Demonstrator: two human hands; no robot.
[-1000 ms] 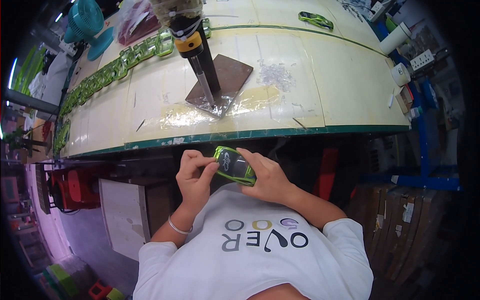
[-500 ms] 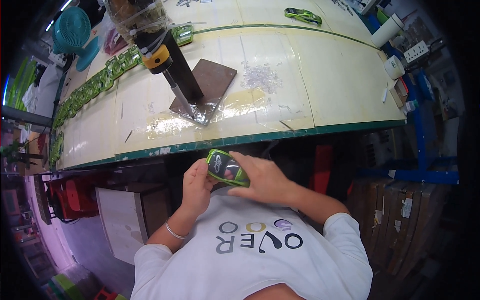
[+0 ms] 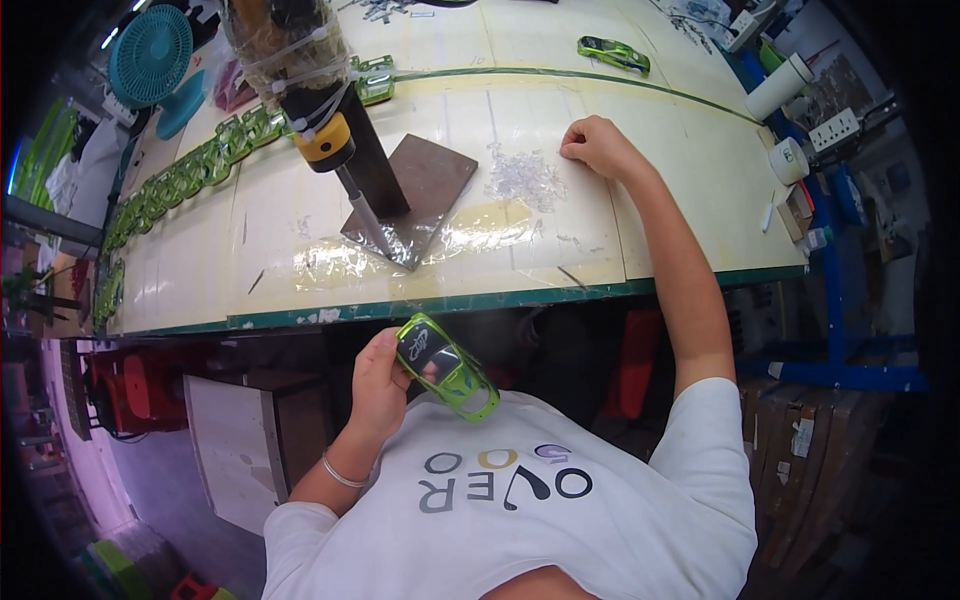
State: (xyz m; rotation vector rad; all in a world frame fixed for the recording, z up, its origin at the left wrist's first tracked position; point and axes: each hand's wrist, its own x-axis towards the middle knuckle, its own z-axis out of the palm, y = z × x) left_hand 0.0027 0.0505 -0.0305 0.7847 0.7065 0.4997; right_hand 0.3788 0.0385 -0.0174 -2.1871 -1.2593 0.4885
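bench (image 3: 450, 110), green shell (image 3: 460, 382) in left grip (image 3: 378, 388)

- A teal fan (image 3: 150, 55) stands at the far left of the pale table (image 3: 690, 220).
- A bag (image 3: 232, 88) with dark red contents lies just right of it.
- A white cylinder (image 3: 780, 86) sits at the far right, a white power strip (image 3: 837, 130) to its right, a round white roll (image 3: 789, 160) nearer.
- A blue frame (image 3: 830, 300) stands at the right.
- Brown cardboard (image 3: 800, 450) stands on edge, near right.
- A white-sided cabinet (image 3: 228, 450) stands near left, right of a red object (image 3: 150, 388).
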